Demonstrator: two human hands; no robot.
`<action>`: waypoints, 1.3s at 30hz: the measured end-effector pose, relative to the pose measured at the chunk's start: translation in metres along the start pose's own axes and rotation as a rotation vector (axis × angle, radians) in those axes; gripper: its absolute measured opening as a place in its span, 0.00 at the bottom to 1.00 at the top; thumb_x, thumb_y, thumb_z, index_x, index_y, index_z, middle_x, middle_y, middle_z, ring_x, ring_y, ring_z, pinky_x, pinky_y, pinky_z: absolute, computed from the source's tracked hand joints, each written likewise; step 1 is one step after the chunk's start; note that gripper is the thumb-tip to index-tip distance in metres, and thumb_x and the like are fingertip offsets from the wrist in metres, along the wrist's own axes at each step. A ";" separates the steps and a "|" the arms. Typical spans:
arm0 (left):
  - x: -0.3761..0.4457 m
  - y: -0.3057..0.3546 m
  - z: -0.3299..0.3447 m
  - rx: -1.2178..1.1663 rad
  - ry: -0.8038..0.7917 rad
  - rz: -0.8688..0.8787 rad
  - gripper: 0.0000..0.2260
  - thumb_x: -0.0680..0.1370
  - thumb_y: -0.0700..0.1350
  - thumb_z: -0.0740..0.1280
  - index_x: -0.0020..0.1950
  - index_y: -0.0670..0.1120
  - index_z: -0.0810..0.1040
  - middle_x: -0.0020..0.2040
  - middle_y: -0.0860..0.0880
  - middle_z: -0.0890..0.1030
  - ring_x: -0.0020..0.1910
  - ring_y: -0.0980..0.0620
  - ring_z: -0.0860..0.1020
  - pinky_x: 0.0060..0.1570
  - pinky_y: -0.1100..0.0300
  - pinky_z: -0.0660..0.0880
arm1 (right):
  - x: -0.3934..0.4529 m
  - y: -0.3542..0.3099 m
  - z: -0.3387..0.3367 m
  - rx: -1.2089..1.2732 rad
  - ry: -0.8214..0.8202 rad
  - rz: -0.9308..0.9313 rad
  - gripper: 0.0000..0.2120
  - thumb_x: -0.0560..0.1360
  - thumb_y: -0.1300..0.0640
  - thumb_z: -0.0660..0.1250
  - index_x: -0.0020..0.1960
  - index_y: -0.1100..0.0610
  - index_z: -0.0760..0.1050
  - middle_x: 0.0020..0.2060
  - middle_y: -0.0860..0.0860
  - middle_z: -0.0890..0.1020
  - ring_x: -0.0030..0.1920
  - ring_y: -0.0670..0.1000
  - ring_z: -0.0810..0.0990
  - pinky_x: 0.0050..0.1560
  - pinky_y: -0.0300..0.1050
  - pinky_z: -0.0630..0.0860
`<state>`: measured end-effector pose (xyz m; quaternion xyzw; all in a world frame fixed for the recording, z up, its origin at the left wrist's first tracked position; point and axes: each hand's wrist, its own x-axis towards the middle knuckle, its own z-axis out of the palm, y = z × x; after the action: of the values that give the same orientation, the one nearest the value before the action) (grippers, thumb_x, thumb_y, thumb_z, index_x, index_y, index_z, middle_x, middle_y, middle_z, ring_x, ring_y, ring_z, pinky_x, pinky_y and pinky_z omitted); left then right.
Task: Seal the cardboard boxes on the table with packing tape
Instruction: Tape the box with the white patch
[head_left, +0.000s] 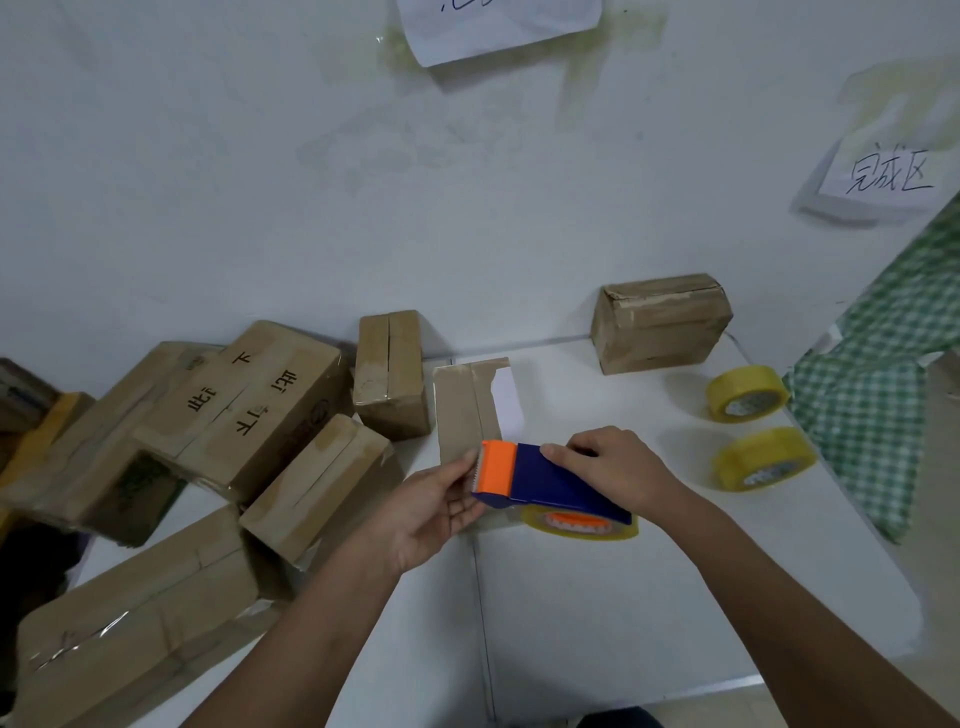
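Observation:
A blue and orange tape dispenser (540, 480) with a yellowish roll (582, 526) is held above the near end of a flat cardboard box (465, 402) at the table's middle. My right hand (610, 465) grips the dispenser's blue body from above. My left hand (431, 506) is at the orange cutter end, its fingertips pinching there at the tape's end. Several cardboard boxes (249, 410) lie piled at the left. One taped box (660, 322) stands at the back right.
Two spare rolls of yellow tape (745, 392) (761, 460) lie at the right on the white table (597, 613). A green checked cloth (878, 405) hangs at the right edge. Paper labels (883, 176) are stuck on the wall behind.

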<state>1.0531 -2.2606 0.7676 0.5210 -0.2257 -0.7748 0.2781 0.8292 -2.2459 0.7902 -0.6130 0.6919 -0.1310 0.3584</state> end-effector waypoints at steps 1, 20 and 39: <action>-0.001 0.000 0.000 -0.008 -0.004 -0.003 0.21 0.75 0.55 0.70 0.61 0.42 0.78 0.55 0.39 0.84 0.51 0.50 0.83 0.45 0.59 0.79 | 0.000 0.000 -0.001 0.006 -0.003 0.000 0.19 0.79 0.38 0.59 0.53 0.52 0.78 0.38 0.41 0.80 0.39 0.43 0.80 0.37 0.33 0.70; 0.007 -0.008 -0.014 0.358 0.253 0.267 0.09 0.83 0.41 0.63 0.51 0.40 0.82 0.42 0.46 0.82 0.41 0.54 0.78 0.40 0.64 0.75 | 0.016 -0.008 0.001 -0.168 -0.081 -0.059 0.27 0.75 0.31 0.57 0.50 0.53 0.79 0.43 0.49 0.83 0.42 0.48 0.81 0.47 0.45 0.79; 0.021 -0.030 -0.052 0.163 0.431 0.229 0.09 0.81 0.44 0.66 0.54 0.41 0.83 0.49 0.43 0.84 0.51 0.48 0.82 0.49 0.58 0.77 | 0.035 0.058 -0.028 -0.398 0.034 0.038 0.29 0.75 0.29 0.54 0.35 0.51 0.76 0.32 0.49 0.79 0.36 0.48 0.78 0.38 0.41 0.70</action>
<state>1.0898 -2.2548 0.7155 0.6657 -0.2806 -0.5886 0.3628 0.7673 -2.2736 0.7629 -0.6564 0.7214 0.0047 0.2206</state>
